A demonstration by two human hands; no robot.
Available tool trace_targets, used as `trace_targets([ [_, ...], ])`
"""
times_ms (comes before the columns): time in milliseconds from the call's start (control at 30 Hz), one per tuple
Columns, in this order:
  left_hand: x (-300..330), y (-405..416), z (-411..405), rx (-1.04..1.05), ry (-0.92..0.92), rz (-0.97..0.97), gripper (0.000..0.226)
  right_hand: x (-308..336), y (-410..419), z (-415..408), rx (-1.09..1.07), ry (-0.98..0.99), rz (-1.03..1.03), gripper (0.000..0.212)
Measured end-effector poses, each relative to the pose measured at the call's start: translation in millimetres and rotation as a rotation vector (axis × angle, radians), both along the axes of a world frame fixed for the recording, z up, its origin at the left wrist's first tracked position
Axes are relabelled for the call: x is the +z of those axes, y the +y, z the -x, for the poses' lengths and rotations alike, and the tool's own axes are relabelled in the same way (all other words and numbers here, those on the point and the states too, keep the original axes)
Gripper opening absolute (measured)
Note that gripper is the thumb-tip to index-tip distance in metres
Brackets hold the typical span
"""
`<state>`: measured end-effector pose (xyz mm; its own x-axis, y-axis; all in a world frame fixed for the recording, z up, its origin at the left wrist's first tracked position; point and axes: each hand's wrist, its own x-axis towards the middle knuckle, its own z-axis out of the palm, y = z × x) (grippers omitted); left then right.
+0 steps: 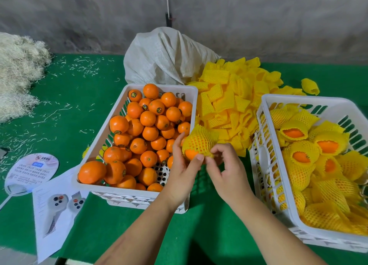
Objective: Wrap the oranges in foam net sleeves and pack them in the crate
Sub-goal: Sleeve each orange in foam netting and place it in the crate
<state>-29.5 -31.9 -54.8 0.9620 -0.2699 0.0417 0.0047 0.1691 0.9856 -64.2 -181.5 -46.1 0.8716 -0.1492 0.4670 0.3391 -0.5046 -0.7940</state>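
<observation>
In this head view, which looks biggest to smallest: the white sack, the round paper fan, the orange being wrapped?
1. Crumpled white woven sack
2. Round printed paper fan, nearer the camera, so less sure
3. Half-sleeved orange between both hands

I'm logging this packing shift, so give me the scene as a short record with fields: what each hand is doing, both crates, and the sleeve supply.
left hand: holds the orange in a yellow foam net sleeve
right hand: pinches that sleeve's lower edge
left white plastic crate: bare oranges
right white plastic crate: sleeved oranges
pile of empty yellow sleeves: between crates, on green table
</observation>
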Motion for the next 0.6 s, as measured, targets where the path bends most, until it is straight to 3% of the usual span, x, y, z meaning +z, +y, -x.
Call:
trace_targets([
  [100,3.3,-3.7,2.2,0.11,-0.042,-0.012,0.069,4.4,-3.6,-0.1,-0.034,0.009,-0.039,0.024],
  [200,3.3,-6.1,3.4,0.203,-0.075,-0.065,0.067,11.3,5.9,5.6,-0.049,-0.044,-0.045,0.012],
  [333,-1.5,-4.6,3.4,0.244,-0.103,-0.07,0.049,11.0,17.7,14.8,-0.036,-0.068,-0.061,0.01],
  [500,-0.8,-0.6,4.9,0.072,-0.09,-0.007,0.051,5.8,14.6,7.7,-0.07,0.094,-0.206,0.03],
  [600,-3.1,-0.3,1.5,0.027,-0.045,-0.018,0.05,6.6,3.3,1.1,-0.063,0.108,-0.248,0.02],
])
